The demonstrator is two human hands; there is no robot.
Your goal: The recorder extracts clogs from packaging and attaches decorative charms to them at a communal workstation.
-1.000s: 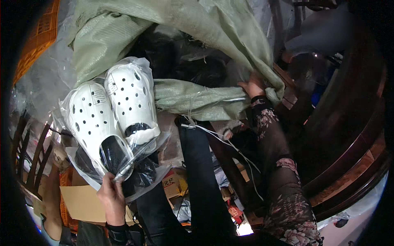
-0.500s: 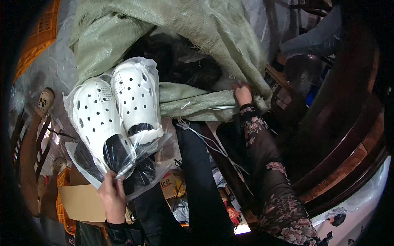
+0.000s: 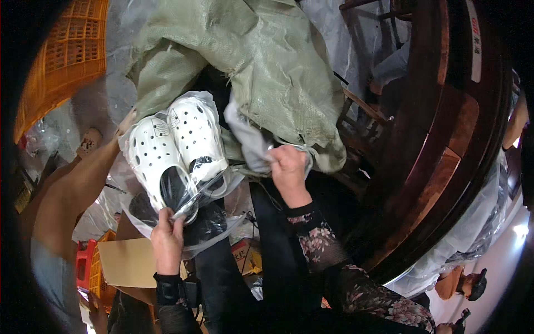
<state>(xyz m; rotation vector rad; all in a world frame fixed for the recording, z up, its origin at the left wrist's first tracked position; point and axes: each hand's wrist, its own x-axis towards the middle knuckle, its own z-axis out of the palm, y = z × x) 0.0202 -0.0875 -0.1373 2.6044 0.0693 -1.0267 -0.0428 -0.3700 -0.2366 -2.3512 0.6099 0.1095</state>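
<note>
Clogs [image 3: 178,131], one pair, white, perforated, in a clear bag [image 3: 203,239]. Location: left of centre, above the wearer's lap, in front of the sack's mouth. Toes point away from the body, heels toward it.

Left hand [image 3: 167,236]: fingers clamped on the gathered film at the heel end of the bag. Likely reason: the slack film bunches into a ready grip, leaving the clogs themselves untouched by this hand.

Sack [image 3: 278,61], green, woven, crumpled; mouth facing the wearer, dark inside. Its folds lie beyond and right of the clogs. Whether clogs and sack touch cannot be told.

Right hand [image 3: 290,170]: fingers curled together on the sack's mouth, seemingly to keep the loose edge in check, since soft weave would sag unaided.

Sheet [image 3: 245,136], pale, blurred, bunched against the right fingers; whether it is gripped too cannot be told.

Trousers [image 3: 281,239], black, the wearer's, below the sack's mouth.

Box [image 3: 127,261], cardboard, lower left, left of the left wrist.

Crate [image 3: 69,61], orange, slatted, upper left, well apart from both hands.

Furniture [image 3: 411,167], dark wood, curved by the lens, right side.
</note>
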